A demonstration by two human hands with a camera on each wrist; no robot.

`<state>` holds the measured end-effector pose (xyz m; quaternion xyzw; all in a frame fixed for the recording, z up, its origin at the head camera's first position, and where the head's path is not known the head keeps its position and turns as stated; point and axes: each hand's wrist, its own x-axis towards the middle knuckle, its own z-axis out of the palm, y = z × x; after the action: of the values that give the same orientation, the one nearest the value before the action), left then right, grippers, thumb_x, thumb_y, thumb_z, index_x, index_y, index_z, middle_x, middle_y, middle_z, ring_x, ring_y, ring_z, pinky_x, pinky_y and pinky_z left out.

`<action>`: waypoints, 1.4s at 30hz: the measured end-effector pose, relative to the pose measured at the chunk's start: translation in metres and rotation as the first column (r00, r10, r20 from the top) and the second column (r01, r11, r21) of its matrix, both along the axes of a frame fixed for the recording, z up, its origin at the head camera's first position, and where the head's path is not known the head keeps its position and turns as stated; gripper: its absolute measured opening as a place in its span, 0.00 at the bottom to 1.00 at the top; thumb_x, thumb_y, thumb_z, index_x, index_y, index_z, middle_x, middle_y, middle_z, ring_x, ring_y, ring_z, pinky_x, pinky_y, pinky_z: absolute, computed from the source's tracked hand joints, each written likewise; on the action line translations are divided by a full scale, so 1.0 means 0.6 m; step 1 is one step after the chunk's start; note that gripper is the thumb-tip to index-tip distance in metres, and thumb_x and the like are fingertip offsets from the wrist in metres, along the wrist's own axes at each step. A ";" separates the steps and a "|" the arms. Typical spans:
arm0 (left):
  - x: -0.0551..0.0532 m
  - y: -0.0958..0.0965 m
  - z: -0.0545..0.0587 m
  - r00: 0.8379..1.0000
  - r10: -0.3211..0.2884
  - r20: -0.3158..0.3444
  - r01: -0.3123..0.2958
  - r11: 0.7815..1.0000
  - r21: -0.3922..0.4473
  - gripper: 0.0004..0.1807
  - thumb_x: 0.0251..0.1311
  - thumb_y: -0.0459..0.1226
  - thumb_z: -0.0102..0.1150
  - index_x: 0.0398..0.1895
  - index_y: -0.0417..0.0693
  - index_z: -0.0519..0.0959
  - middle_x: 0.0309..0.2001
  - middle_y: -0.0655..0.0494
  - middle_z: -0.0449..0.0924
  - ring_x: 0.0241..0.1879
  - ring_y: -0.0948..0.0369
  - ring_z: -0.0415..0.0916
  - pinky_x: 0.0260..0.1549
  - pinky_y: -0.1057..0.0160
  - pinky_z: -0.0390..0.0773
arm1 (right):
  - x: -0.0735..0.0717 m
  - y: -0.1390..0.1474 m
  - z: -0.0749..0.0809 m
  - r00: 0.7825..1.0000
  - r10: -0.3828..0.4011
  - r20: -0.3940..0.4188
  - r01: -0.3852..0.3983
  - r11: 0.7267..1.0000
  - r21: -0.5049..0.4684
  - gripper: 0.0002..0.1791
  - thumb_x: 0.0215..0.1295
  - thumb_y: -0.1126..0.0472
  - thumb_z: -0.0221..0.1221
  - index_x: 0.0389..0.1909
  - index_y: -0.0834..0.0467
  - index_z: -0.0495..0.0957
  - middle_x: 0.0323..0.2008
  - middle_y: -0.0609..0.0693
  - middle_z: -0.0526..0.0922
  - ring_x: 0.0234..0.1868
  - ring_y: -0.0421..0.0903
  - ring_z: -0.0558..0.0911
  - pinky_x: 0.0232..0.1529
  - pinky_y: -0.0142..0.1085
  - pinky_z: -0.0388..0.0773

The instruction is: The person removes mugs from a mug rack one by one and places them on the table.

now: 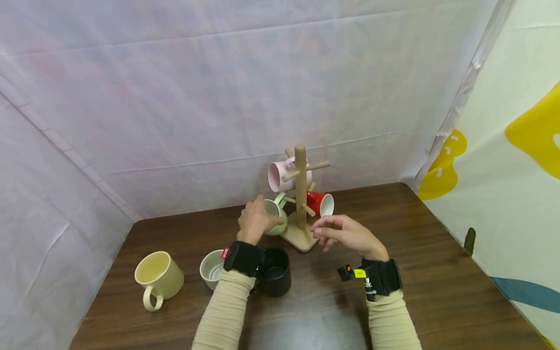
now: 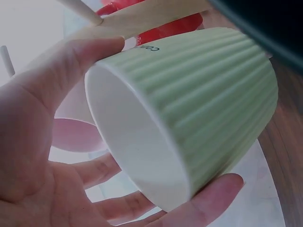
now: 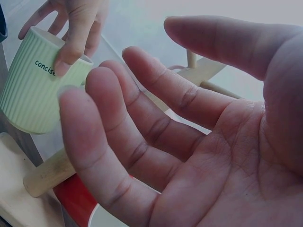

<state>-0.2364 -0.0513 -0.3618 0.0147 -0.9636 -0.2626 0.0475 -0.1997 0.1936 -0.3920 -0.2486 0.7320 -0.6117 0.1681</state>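
My left hand point(image 1: 255, 221) grips a light green ribbed mug point(image 2: 213, 94) near its rim, thumb on one side and fingers on the other. The mug is tilted beside a wooden mug tree point(image 1: 300, 194), its handle close to a lower peg on the left. In the right wrist view the word "concise" shows on the green mug point(image 3: 38, 90). My right hand point(image 1: 347, 236) hovers to the right of the tree's base, fingers loosely bent and holding nothing. A pink mug point(image 1: 276, 177) hangs on an upper peg, and a red mug point(image 1: 315, 201) hangs lower right.
On the brown table, a yellow mug point(image 1: 166, 279) stands at the left with its handle toward me. A whitish mug point(image 1: 210, 272) and a black mug point(image 1: 280, 282) stand near my left forearm, partly covered by it. White cloth point(image 1: 218, 97) hangs behind the table.
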 end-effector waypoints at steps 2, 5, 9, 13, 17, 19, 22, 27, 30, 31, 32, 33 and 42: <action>0.000 -0.001 0.001 1.000 0.000 0.000 0.000 1.000 0.003 0.44 0.36 0.51 0.73 0.60 0.44 0.69 0.49 0.37 0.76 0.46 0.40 0.73 0.43 0.40 0.75 | 0.000 0.000 0.000 1.000 0.002 -0.002 -0.002 1.000 -0.001 0.16 0.67 0.57 0.55 0.46 0.65 0.76 0.38 0.56 0.81 0.35 0.53 0.80 0.37 0.47 0.84; 0.000 -0.002 0.003 1.000 0.003 0.002 -0.003 1.000 0.009 0.45 0.35 0.51 0.73 0.60 0.44 0.69 0.49 0.37 0.76 0.46 0.40 0.73 0.43 0.40 0.75 | 0.001 0.001 0.001 1.000 0.003 -0.002 -0.003 1.000 -0.002 0.16 0.67 0.57 0.55 0.46 0.65 0.76 0.38 0.56 0.81 0.35 0.53 0.80 0.37 0.46 0.84; -0.001 -0.005 0.005 1.000 0.013 0.010 -0.014 1.000 0.012 0.44 0.35 0.51 0.73 0.60 0.44 0.69 0.49 0.37 0.76 0.46 0.40 0.73 0.44 0.40 0.75 | 0.000 0.000 0.000 1.000 0.002 0.006 -0.002 1.000 -0.003 0.16 0.66 0.56 0.56 0.47 0.65 0.76 0.38 0.56 0.81 0.35 0.52 0.81 0.36 0.46 0.84; -0.003 -0.010 0.007 1.000 0.024 0.019 -0.025 1.000 0.005 0.43 0.37 0.51 0.73 0.59 0.44 0.69 0.49 0.37 0.76 0.45 0.40 0.73 0.43 0.40 0.75 | -0.002 0.000 -0.001 1.000 0.008 0.001 -0.008 1.000 -0.013 0.16 0.66 0.57 0.56 0.46 0.66 0.76 0.38 0.55 0.81 0.35 0.53 0.81 0.36 0.44 0.84; -0.004 -0.013 0.008 0.999 0.030 0.029 -0.030 1.000 0.002 0.44 0.38 0.51 0.72 0.61 0.43 0.68 0.49 0.36 0.75 0.46 0.39 0.73 0.44 0.39 0.75 | -0.005 0.000 -0.002 1.000 0.018 -0.007 -0.018 1.000 -0.019 0.16 0.67 0.58 0.55 0.46 0.67 0.76 0.37 0.55 0.81 0.34 0.53 0.81 0.36 0.45 0.84; -0.004 -0.016 0.008 0.999 0.029 0.026 -0.029 1.000 0.002 0.45 0.38 0.51 0.71 0.62 0.43 0.68 0.49 0.36 0.75 0.47 0.39 0.73 0.44 0.39 0.75 | -0.006 -0.001 -0.003 1.000 0.021 -0.004 -0.021 1.000 -0.019 0.16 0.67 0.58 0.55 0.46 0.67 0.76 0.36 0.54 0.81 0.34 0.53 0.81 0.36 0.44 0.84; -0.004 -0.019 0.007 0.999 0.032 0.017 -0.032 0.999 0.008 0.45 0.38 0.51 0.71 0.62 0.43 0.68 0.50 0.36 0.75 0.47 0.39 0.73 0.44 0.38 0.75 | -0.006 -0.001 -0.003 1.000 0.023 -0.002 -0.023 1.000 -0.018 0.16 0.67 0.57 0.55 0.46 0.67 0.76 0.37 0.54 0.81 0.35 0.53 0.81 0.36 0.44 0.84; -0.004 -0.024 0.008 0.999 0.040 0.015 -0.040 0.999 0.003 0.45 0.38 0.52 0.71 0.62 0.44 0.68 0.49 0.36 0.76 0.47 0.39 0.73 0.44 0.39 0.75 | -0.007 -0.002 -0.002 1.000 0.021 -0.004 -0.021 1.000 -0.013 0.16 0.66 0.57 0.56 0.46 0.66 0.76 0.37 0.55 0.81 0.34 0.53 0.81 0.36 0.45 0.84; -0.004 -0.027 0.011 0.999 0.046 0.022 -0.046 0.999 -0.006 0.45 0.38 0.53 0.71 0.62 0.45 0.68 0.50 0.36 0.76 0.47 0.39 0.73 0.44 0.39 0.75 | -0.007 -0.003 -0.003 1.000 0.023 -0.002 -0.023 1.000 -0.015 0.16 0.66 0.58 0.56 0.46 0.66 0.76 0.37 0.55 0.81 0.35 0.53 0.81 0.36 0.45 0.84; -0.004 -0.028 0.011 0.999 0.047 0.025 -0.047 0.999 -0.008 0.45 0.38 0.53 0.71 0.62 0.45 0.68 0.50 0.36 0.76 0.47 0.39 0.73 0.44 0.39 0.75 | -0.007 -0.003 -0.004 1.000 0.024 -0.003 -0.024 1.000 -0.014 0.16 0.66 0.58 0.56 0.46 0.66 0.76 0.37 0.55 0.81 0.35 0.53 0.81 0.36 0.45 0.84; -0.004 -0.029 0.012 0.998 0.049 0.027 -0.048 0.999 -0.009 0.45 0.38 0.53 0.71 0.62 0.45 0.68 0.49 0.36 0.76 0.47 0.39 0.73 0.44 0.39 0.75 | -0.007 -0.003 -0.004 1.000 0.024 -0.004 -0.024 1.000 -0.014 0.16 0.66 0.58 0.56 0.46 0.67 0.76 0.37 0.55 0.81 0.35 0.53 0.81 0.36 0.46 0.84; -0.003 -0.030 0.013 0.998 0.052 0.030 -0.052 0.999 -0.008 0.45 0.38 0.53 0.71 0.62 0.45 0.68 0.49 0.36 0.76 0.47 0.39 0.73 0.44 0.39 0.75 | -0.008 -0.003 -0.005 1.000 0.024 -0.004 -0.024 1.000 -0.014 0.16 0.66 0.58 0.56 0.46 0.67 0.76 0.37 0.55 0.81 0.35 0.53 0.81 0.36 0.46 0.84; 0.000 -0.038 0.017 0.997 0.066 0.038 -0.066 0.998 0.011 0.47 0.39 0.54 0.70 0.65 0.46 0.66 0.51 0.36 0.75 0.48 0.39 0.72 0.46 0.38 0.74 | -0.012 0.001 -0.006 1.000 0.016 -0.012 -0.016 1.000 0.005 0.16 0.66 0.57 0.56 0.46 0.66 0.77 0.38 0.56 0.82 0.34 0.53 0.81 0.37 0.50 0.84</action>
<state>-0.2363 -0.0740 -0.3514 0.0518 -0.9617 -0.2664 0.0380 -0.2069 0.1944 -0.3956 -0.2575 0.7325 -0.6070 0.1693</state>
